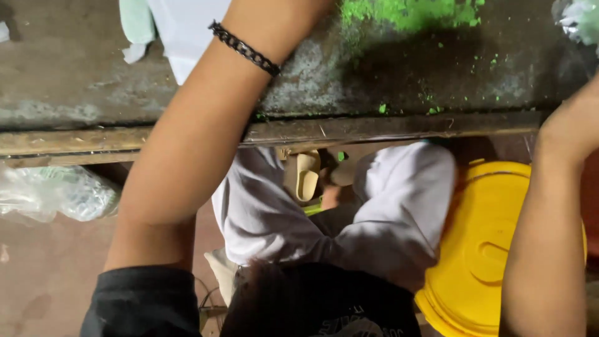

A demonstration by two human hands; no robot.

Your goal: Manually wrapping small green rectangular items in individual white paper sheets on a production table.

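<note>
- Left hand out of frame past the bracelet (244, 48); finger state can't be told, white sheet (187, 28) lies nearest.
- Green powder (409, 12) on workbench (75, 81), between both arms.
- Right hand cropped at wrist (564, 131); grip unknown. Judgement: keep forearms off powder.

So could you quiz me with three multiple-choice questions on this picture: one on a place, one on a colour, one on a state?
1. Where is the green powder?
A. on the bench
B. on the floor
C. on the lid

2. What colour is the lid?
A. blue
B. yellow
C. red

3. How is the bracelet worn?
A. lying on the bench
B. hanging from the lid
C. around the left wrist

A: the powder lies on the bench top.
B: the round lid is yellow.
C: the dark chain circles the wrist.
</note>
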